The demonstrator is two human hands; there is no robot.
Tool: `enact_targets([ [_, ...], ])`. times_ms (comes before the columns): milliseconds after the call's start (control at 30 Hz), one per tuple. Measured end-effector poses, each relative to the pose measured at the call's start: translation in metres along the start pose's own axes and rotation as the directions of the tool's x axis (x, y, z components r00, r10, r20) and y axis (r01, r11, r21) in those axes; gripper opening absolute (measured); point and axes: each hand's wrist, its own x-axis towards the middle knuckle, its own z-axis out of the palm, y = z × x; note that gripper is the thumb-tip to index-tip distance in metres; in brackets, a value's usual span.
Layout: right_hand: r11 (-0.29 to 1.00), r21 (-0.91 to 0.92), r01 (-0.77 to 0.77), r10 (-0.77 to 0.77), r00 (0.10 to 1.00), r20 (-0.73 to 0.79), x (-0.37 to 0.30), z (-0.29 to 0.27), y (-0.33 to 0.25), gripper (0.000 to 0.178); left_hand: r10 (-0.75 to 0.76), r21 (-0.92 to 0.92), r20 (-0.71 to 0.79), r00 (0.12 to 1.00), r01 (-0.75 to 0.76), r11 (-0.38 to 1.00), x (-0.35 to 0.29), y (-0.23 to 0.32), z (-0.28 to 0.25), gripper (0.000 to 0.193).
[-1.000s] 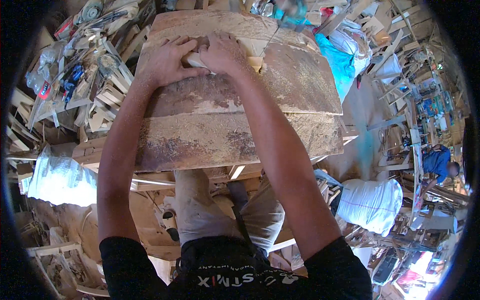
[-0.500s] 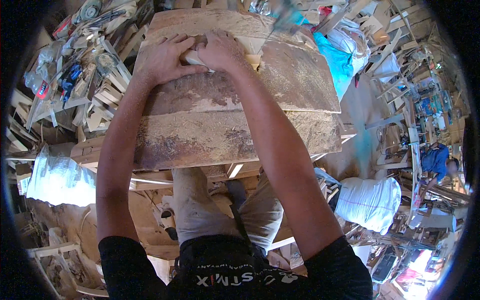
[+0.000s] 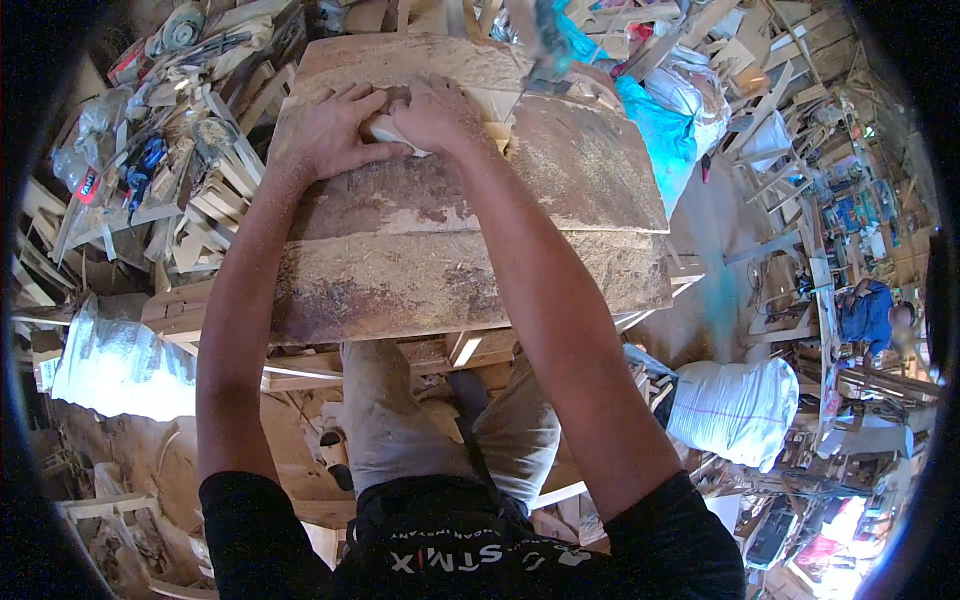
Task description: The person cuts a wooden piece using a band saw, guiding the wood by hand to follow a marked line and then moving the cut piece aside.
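Observation:
Both my hands work over a pale piece of wood (image 3: 386,131) lying flat on a sawdust-covered wooden tabletop (image 3: 400,278). My left hand (image 3: 338,132) straddles its left part, thumb on the near side and fingers on the far side. Close beside it, my right hand (image 3: 434,112) presses on the piece with curled fingers, its fingertips partly hidden. More pale wood shows just right of the right hand. A blurred grey-and-teal machine part (image 3: 548,60) hangs over the table's far side, with a thin dark line running down from it toward the wood.
Heaped wood offcuts (image 3: 222,195) and a clear plastic bottle (image 3: 76,172) lie on the left. A blue plastic sheet (image 3: 655,125) hangs beyond the table's right edge. A stuffed white sack (image 3: 735,405) stands at the right. Farther off, a person in blue (image 3: 866,315) is beside stacked wood.
The table and hands sit slightly lower in the picture. Both hands keep their grip on the wood with little shift. The person in blue has moved slightly.

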Motion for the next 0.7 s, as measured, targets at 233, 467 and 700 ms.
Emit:
enact_targets([
  [233, 1.000, -0.025, -0.017, 0.016, 0.999, -0.051, -0.002, -0.002, -0.002, 0.065, -0.064, 0.015, 0.025, 0.998, 0.064, 0.998, -0.002, 0.015, -0.018, 0.079],
  [467, 0.994, -0.102, -0.027, 0.028, 1.000, 0.009, -0.004, -0.007, -0.015, 0.064, -0.032, -0.073, -0.029, 0.999, 0.030, 0.997, -0.007, 0.002, -0.005, 0.076],
  [700, 0.998, -0.057, -0.003, 0.000, 0.999, -0.047, 0.000, -0.006, -0.004, 0.064, -0.020, -0.087, -0.050, 0.999, 0.015, 0.996, 0.002, 0.002, 0.002, 0.077],
])
